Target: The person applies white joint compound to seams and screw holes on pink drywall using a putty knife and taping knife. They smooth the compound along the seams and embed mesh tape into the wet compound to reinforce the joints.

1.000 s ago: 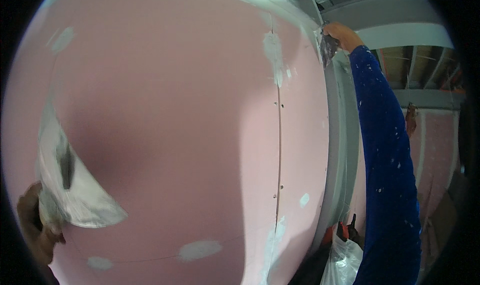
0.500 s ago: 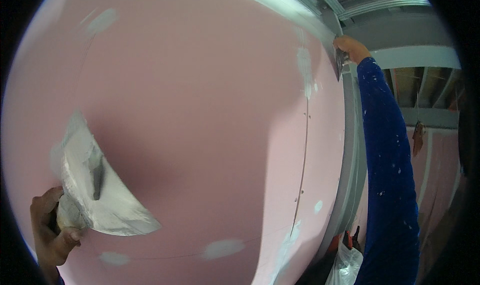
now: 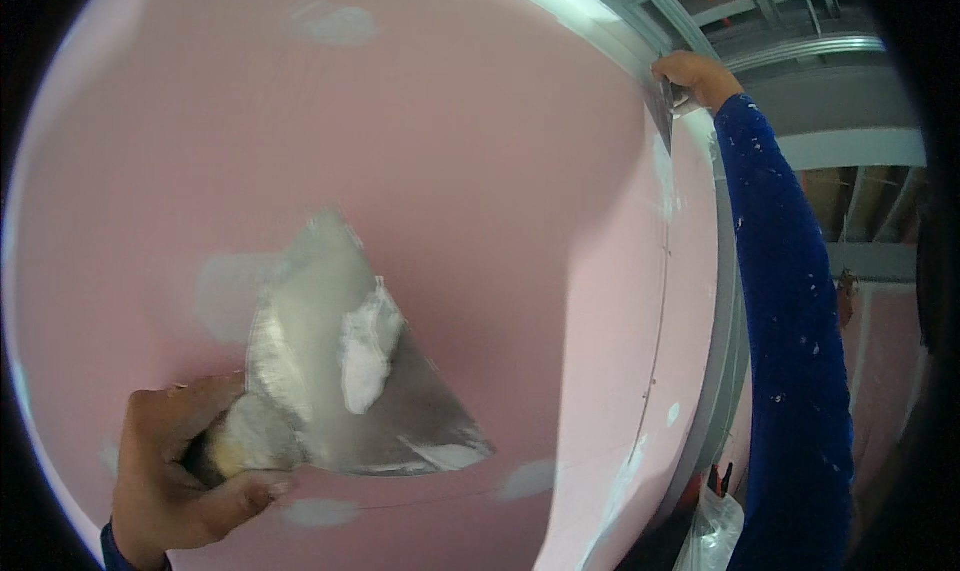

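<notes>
My left hand (image 3: 165,471) is closed around the thick handle end of a wide drywall knife (image 3: 310,331). Its broad metal blade fans out to the right and is smeared with compound; a lump of white joint compound (image 3: 368,356) sits on its face. High at the upper right, my right hand (image 3: 700,79) grips a smaller putty knife (image 3: 663,116). That blade points down by the pink wallboard (image 3: 490,201), near its top edge; whether it touches the board I cannot tell. My fingers partly hide its handle.
Pale compound patches (image 3: 345,23) and a seam (image 3: 658,331) with screw spots mark the board. Metal ceiling framing (image 3: 675,16) lies above right. At lower right is a clear plastic bag (image 3: 712,531) beside red and black tool handles.
My left hand and the wide knife now appear farther right and larger, with the compound lump showing more fully. My right hand sits slightly higher and left in view. The whole view has shifted.
</notes>
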Motion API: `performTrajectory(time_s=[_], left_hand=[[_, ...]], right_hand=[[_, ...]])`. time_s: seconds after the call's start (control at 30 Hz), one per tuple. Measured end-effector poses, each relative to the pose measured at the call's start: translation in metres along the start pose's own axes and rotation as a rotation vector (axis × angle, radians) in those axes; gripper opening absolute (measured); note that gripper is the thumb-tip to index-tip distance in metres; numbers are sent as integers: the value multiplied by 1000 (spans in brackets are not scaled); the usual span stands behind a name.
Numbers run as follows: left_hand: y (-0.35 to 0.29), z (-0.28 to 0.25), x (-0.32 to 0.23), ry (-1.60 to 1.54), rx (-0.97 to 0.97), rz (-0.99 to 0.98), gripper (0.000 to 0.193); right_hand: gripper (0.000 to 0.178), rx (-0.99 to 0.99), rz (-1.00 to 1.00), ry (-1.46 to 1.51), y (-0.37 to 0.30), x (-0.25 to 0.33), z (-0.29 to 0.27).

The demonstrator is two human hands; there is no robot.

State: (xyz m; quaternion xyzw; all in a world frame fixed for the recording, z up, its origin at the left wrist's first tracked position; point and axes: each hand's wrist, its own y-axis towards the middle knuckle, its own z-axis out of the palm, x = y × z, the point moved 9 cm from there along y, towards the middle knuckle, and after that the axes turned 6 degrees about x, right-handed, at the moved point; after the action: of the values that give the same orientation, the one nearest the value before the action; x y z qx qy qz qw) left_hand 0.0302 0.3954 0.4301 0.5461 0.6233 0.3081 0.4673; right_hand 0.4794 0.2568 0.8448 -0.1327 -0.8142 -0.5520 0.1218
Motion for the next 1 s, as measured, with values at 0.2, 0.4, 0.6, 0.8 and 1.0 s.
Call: performTrajectory(time_s=[0.2, 0.4, 0.6, 0.8, 1.0], left_hand=[[-5, -9, -3, 0, 39, -36, 67], [-6, -11, -12, 94, 112, 135, 62], [-6, -8, -8, 118, 80, 238, 63], [-16, -14, -7, 134, 73, 242, 57], [-20, -21, -6, 139, 37, 253, 64]], right_hand=[[31, 127, -70, -61, -8, 66, 18], [32, 124, -170, -43, -9, 122, 32], [33, 54, -220, -40, -30, 179, 45], [33, 212, -102, 263, -66, 237, 61], [28, 301, -216, 280, -104, 293, 68]])
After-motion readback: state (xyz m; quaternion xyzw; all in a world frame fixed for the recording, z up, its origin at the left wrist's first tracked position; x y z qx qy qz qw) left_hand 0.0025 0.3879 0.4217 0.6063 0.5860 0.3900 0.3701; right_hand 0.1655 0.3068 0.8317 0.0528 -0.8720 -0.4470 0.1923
